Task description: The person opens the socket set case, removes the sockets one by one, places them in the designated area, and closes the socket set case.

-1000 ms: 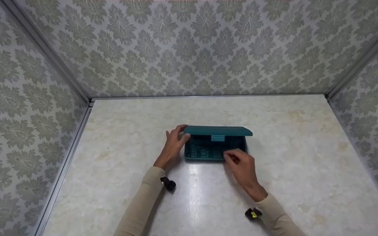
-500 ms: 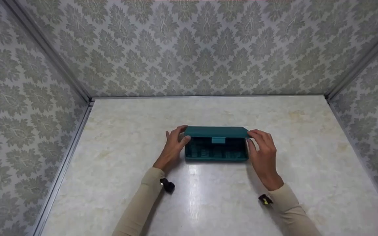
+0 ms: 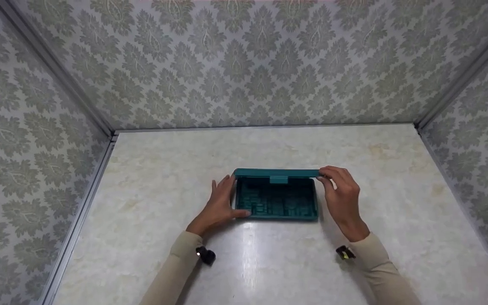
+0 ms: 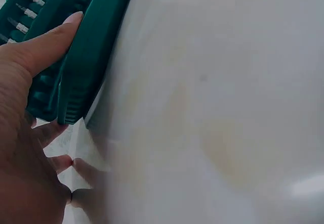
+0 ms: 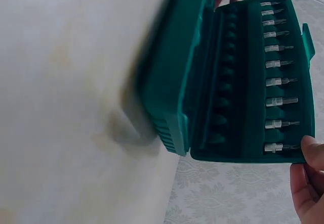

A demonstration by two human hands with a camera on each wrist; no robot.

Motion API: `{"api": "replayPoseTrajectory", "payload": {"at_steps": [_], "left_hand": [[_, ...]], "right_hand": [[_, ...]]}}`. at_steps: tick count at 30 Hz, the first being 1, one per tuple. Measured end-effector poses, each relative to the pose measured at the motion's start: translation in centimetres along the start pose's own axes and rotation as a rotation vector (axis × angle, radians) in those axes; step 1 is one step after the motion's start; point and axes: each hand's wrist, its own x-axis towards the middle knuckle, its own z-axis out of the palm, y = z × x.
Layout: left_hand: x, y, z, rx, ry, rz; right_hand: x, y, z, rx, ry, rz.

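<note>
A dark green plastic bit case stands with its lid raised on the far side. A light teal latch hangs at the middle of the lid's edge. My left hand holds the case by its left end, thumb over the front rim and fingers along the side. At the lid's right corner my right hand pinches the edge between thumb and fingers. The right wrist view shows a row of silver bits lodged inside the lid. Moulded recesses cover the case's floor.
The case is on a pale marbled tabletop. Patterned walls enclose it at the back and both sides, with a metal rail along the left edge. A small black wrist camera sits below my left cuff.
My right hand has gone from the case's front edge to the lid's right corner, and the lid has tilted further up. My left thumb has slid from the lid's corner to the front rim.
</note>
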Motion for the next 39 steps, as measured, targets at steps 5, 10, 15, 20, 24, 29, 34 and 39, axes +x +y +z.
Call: {"api": "replayPoseTrajectory", "payload": {"at_steps": [5, 10, 15, 20, 24, 29, 34, 39], "left_hand": [[-0.9, 0.2, 0.3, 0.005, -0.008, -0.005], [-1.2, 0.3, 0.7, 0.014, -0.007, -0.005], [-1.1, 0.2, 0.9, 0.026, 0.009, 0.007], [-0.9, 0.0, 1.0, 0.042, 0.011, 0.026], [-1.0, -0.1, 1.1, 0.072, 0.009, 0.063], [-1.0, 0.0, 1.0, 0.105, -0.028, 0.075], [-1.1, 0.0, 0.9, 0.145, -0.054, 0.059], [-1.5, -0.1, 0.7, 0.173, -0.05, 0.057]], "right_hand": [[1.2, 0.5, 0.1, 0.037, 0.015, 0.005], [2.2, 1.3, 0.6, 0.064, 0.033, 0.035], [3.3, 2.2, 1.6, 0.099, 0.023, 0.099], [4.1, 3.4, 2.7, 0.107, -0.016, 0.18], [4.3, 4.3, 3.6, 0.127, -0.09, 0.264], [4.4, 5.3, 4.4, 0.161, -0.192, 0.379], [4.6, 6.2, 5.1, 0.166, -0.275, 0.478], [4.4, 7.1, 6.2, 0.161, -0.35, 0.569]]}}
